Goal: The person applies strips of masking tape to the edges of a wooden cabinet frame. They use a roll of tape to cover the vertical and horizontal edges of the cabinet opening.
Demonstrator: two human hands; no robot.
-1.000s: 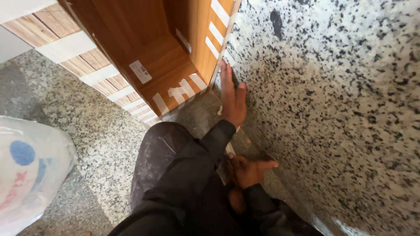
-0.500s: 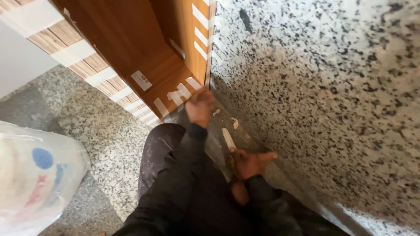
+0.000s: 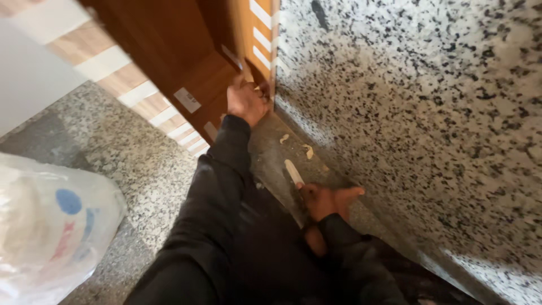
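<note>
We see left hand (image 3: 247,103) pressed at bottom corner of wooden door frame (image 3: 186,56), beside speckled granite wall (image 3: 418,113). Right hand (image 3: 327,200) grips pale-bladed scraper (image 3: 294,172). White plastic bag (image 3: 51,226) on floor.

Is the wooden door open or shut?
Open: the wooden door stands angled away from the speckled stone wall, left hand at its bottom edge.

Soft daylight, shadowed floor corner, motion blur throughout, edges slightly warped.

Speckled granite wall (image 3: 429,113), grey stone floor (image 3: 130,164) (shadowed), wooden door (image 3: 169,51)
</note>
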